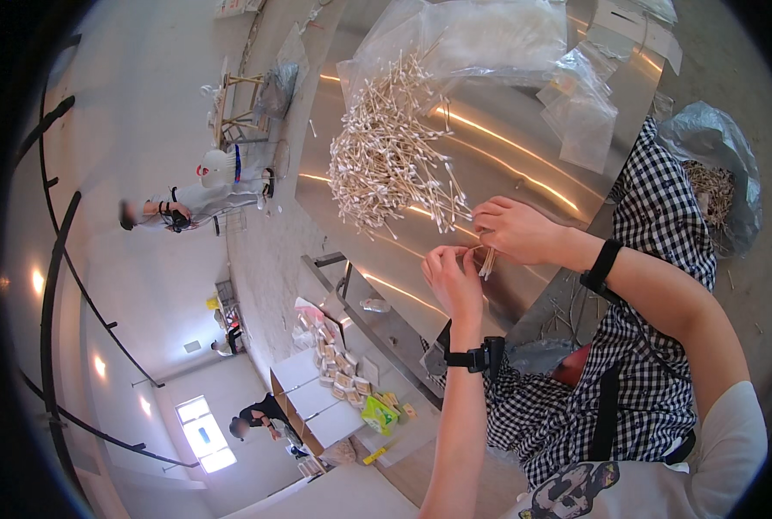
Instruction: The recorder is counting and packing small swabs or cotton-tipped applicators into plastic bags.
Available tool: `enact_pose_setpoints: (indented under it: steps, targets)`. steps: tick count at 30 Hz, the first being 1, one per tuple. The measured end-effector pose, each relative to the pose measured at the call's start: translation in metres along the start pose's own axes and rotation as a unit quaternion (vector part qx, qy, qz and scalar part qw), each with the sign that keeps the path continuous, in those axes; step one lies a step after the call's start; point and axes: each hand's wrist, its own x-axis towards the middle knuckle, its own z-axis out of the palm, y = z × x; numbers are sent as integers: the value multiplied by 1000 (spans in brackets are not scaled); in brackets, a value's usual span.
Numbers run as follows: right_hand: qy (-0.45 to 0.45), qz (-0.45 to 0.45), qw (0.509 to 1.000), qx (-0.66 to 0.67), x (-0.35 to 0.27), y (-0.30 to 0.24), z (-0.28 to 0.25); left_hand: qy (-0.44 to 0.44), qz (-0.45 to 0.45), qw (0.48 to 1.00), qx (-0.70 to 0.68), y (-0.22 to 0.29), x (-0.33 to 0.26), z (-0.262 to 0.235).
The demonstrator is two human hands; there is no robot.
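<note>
A person sat at a shiny steel table [507, 164], seen from a head camera tilted sharply to one side. Both bare hands met just in front of a big loose pile of cotton swabs [386, 147] that lay on the table. The left hand [453, 278] was raised with its fingers curled close together, pinching the top of a small bundle of swabs [487, 262]. The right hand [517, 228] closed on the same bundle from the other side, fingers narrow around it. The bundle hung between the two hands, just beside the near edge of the pile. Each wrist wore a black band. The person wore a black-and-white checked apron [637, 346] over a white shirt.

Clear plastic bags [576, 112] lay on the table behind and beside the pile. A grey bag [732, 182] holding more sticks sat off the table's right side. Small packs [338, 372] lay on a white table farther off. Other people worked well apart in the background.
</note>
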Motion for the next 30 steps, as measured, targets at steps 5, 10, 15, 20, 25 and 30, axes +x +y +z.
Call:
enact_pose_setpoints:
  steps: [5, 10, 15, 20, 25, 30]
  targets:
    - [33, -13, 999, 2, 2, 0, -2, -20, -33, 999, -26, -1, -11, 8]
    - [51, -32, 998, -32, 2, 6, 2, -71, -48, 985, -149, 8, 4, 6]
    - [21, -4, 999, -35, 5, 7, -8, 59, -25, 988, -139, 17, 37, 6]
    - [59, -29, 998, -18, 11, -1, -6, 46, -24, 997, -60, 24, 48, 14]
    - [22, -17, 999, -28, 4, -2, -9, 43, -55, 990, -124, 23, 24, 20]
    - [-17, -17, 1000, 1, 1, -3, -13, 45, -53, 991, -117, 13, -13, 12]
